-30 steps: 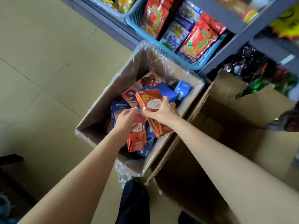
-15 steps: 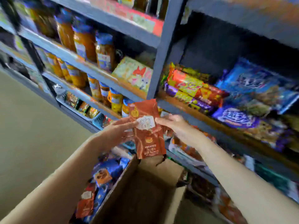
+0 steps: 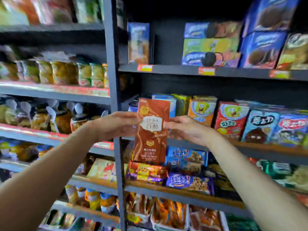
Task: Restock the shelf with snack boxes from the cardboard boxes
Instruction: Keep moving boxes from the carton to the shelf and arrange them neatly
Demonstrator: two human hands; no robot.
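Before stocked shelves (image 3: 200,70), brown snack box (image 3: 152,130)

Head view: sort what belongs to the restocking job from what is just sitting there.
Job:
- brown snack box, upright
- left hand and right hand holding its sides
- shelf behind it

Just there:
- cartoon snack boxes
- jars
- blue cookie boxes

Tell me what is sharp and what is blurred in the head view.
Head view: the upright brown snack box, held between the left hand and right hand, is sharpest, its label readable; the jars on the grey metal shelf at left smear with motion blur; the upper right bay is dark.
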